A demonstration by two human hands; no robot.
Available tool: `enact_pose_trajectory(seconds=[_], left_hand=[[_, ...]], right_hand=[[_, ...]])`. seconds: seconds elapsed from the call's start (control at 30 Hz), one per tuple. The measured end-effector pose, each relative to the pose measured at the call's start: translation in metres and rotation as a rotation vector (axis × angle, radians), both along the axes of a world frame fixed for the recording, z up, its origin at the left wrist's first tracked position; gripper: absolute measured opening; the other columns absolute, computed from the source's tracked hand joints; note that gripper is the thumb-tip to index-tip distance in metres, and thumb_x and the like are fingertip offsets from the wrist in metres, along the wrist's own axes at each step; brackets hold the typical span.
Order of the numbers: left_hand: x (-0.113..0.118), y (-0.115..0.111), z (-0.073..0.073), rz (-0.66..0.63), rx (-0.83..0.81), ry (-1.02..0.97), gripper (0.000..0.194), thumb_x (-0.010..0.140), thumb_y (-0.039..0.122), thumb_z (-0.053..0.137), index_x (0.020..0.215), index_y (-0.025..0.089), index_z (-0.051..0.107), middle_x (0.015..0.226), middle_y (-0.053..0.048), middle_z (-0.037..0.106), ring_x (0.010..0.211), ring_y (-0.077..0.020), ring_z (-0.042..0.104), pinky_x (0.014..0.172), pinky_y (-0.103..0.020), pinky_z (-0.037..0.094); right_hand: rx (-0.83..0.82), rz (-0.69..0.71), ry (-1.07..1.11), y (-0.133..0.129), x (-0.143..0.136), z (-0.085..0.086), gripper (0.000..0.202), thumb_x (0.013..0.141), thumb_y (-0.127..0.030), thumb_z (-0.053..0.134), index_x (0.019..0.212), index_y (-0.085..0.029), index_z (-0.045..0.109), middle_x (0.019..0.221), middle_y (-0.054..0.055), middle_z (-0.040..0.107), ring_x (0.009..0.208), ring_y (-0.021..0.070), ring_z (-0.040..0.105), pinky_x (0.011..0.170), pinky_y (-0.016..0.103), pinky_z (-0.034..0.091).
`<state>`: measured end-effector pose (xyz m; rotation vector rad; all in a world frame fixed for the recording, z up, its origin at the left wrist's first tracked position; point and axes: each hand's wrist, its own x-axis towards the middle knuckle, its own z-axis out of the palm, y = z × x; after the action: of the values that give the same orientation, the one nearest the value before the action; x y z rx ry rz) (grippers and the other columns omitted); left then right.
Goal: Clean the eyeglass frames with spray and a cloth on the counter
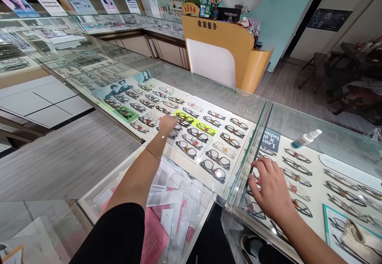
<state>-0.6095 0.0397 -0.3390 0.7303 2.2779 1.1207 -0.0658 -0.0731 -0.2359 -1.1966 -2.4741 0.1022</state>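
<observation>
My left hand [167,124] reaches into the glass display case over rows of eyeglasses. Its fingertips are close to a dark pair [184,118] on a yellow-green strip; the fingers look drawn together, and what they hold, if anything, is too small to make out. My right hand [270,186] is above the right-hand case, near its glass divider, with its fingers bent and apart and nothing in them. Several frames lie below and beside it, among them a dark pair [297,166]. A white spray bottle [306,139] lies tilted beyond my right hand.
An open drawer [205,216] with plastic packets and pink cloths [155,236] is close to my body, below my left arm. Glass edges [262,124] separate the cases. Farther back is a yellow and white counter [217,53]. Dark wooden furniture [346,73] is at the right.
</observation>
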Motion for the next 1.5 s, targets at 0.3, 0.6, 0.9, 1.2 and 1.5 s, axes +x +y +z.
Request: enact_pose_trajectory(seconds=[0.3,0.6,0.9,1.2,1.5], left_hand=[[-0.001,0.005,-0.013,-0.311,-0.443,0.584,0.142,0.066,0.084,0.088,0.177,0.017,0.03,0.184,-0.03,0.031,0.172,-0.0574,0.014,0.135,-0.07,0.013],[-0.003,0.019,-0.012,-0.359,-0.507,0.598,0.143,0.063,0.084,0.089,0.176,0.016,0.032,0.178,-0.035,0.039,0.169,-0.0595,0.021,0.132,-0.075,0.013],[-0.013,0.024,-0.015,-0.383,-0.563,0.586,0.125,0.066,0.075,0.095,0.16,0.01,0.045,0.172,-0.04,0.042,0.166,-0.0587,0.025,0.131,-0.072,0.016],[-0.022,0.022,-0.017,-0.381,-0.589,0.591,0.136,0.059,0.08,0.095,0.164,0.012,0.042,0.169,-0.041,0.045,0.164,-0.0598,0.028,0.13,-0.072,0.018],[-0.019,0.014,-0.011,-0.397,-0.602,0.603,0.134,0.058,0.082,0.095,0.16,0.012,0.045,0.167,-0.041,0.049,0.165,-0.0607,0.029,0.13,-0.071,0.02]], right_hand=[[-0.008,-0.006,0.003,0.0,0.0,0.001,0.019,0.109,-0.03,0.055,0.126,-0.022,0.061,0.13,0.014,0.069,0.116,0.0332,0.063,0.095,0.049,0.049],[-0.024,-0.012,0.013,0.0,-0.002,0.003,0.018,0.109,-0.03,0.055,0.125,-0.024,0.061,0.129,0.015,0.07,0.116,0.0351,0.064,0.094,0.05,0.05],[-0.018,-0.01,0.008,0.0,-0.001,0.004,0.018,0.109,-0.029,0.055,0.124,-0.023,0.061,0.128,0.014,0.07,0.116,0.0344,0.064,0.096,0.05,0.05],[0.006,-0.013,-0.004,-0.001,-0.002,0.003,0.018,0.108,-0.029,0.055,0.123,-0.023,0.063,0.128,0.014,0.07,0.115,0.0339,0.064,0.095,0.048,0.051],[-0.019,-0.013,-0.007,0.0,-0.002,0.004,0.018,0.109,-0.03,0.054,0.124,-0.023,0.061,0.129,0.015,0.069,0.116,0.0342,0.063,0.096,0.049,0.049]])
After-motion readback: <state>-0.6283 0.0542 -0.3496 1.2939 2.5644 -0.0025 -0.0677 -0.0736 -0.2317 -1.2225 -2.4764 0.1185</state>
